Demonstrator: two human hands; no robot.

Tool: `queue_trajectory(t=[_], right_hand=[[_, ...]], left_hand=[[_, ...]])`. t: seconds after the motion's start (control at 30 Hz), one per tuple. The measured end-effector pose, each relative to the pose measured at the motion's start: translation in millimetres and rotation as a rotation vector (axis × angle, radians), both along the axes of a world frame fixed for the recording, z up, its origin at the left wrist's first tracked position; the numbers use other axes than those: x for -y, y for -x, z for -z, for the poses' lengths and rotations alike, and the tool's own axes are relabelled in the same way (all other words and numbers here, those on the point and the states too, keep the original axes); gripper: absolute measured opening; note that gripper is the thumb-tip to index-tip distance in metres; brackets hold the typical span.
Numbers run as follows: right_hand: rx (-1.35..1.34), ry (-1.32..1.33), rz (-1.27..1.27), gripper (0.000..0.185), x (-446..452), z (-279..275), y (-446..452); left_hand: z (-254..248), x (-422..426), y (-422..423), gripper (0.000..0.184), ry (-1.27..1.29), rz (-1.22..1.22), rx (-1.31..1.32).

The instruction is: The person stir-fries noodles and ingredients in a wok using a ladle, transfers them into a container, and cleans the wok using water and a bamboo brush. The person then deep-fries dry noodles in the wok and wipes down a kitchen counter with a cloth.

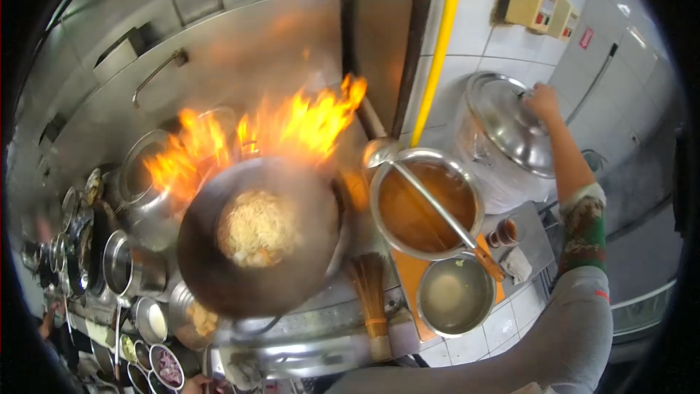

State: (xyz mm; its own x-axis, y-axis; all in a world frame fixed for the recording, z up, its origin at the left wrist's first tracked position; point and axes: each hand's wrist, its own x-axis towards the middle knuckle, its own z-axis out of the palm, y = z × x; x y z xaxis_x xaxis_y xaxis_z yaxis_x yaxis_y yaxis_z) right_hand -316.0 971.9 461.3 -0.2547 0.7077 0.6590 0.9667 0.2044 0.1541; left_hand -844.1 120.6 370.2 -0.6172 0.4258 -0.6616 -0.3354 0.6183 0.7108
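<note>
Currently R hand point(542, 102) gripping pot lid point(508, 122); wok point(211, 266) w/ noodles point(255, 228) well L.

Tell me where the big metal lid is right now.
In the head view, the metal lid is at upper right, just right of the yellow pipe, up and right from the bowl of brown liquid, with the right hand on it.

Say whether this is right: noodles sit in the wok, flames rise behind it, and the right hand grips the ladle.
Not quite: the head view shows the right hand on the metal lid, not the ladle. Noodles do sit in the wok, flames rising behind it.
</note>
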Motion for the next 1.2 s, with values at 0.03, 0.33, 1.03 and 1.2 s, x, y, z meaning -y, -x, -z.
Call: queue_trajectory(t=[0.03, 0.33, 1.03, 1.2], right_hand=[[-0.095, -0.097, -0.107, 0.023, 23, -9, 22], [-0.047, 0.978, -0.33, 0.044, 340, 62, 113], [-0.456, 0.953, -0.38, 0.028, 442, 21, 170], [-0.5, 0.938, -0.754, 0.048, 445, 29, 194]], left_hand=[[35, 35, 20, 0.023, -0.11, 0.168, -0.075], [-21, -13, -55, 0.034, -0.018, -0.462, 0.165], [-32, -135, 51, 0.057, 0.04, 0.35, -0.757], [-22, -97, 49, 0.062, 0.06, 0.073, -0.902]])
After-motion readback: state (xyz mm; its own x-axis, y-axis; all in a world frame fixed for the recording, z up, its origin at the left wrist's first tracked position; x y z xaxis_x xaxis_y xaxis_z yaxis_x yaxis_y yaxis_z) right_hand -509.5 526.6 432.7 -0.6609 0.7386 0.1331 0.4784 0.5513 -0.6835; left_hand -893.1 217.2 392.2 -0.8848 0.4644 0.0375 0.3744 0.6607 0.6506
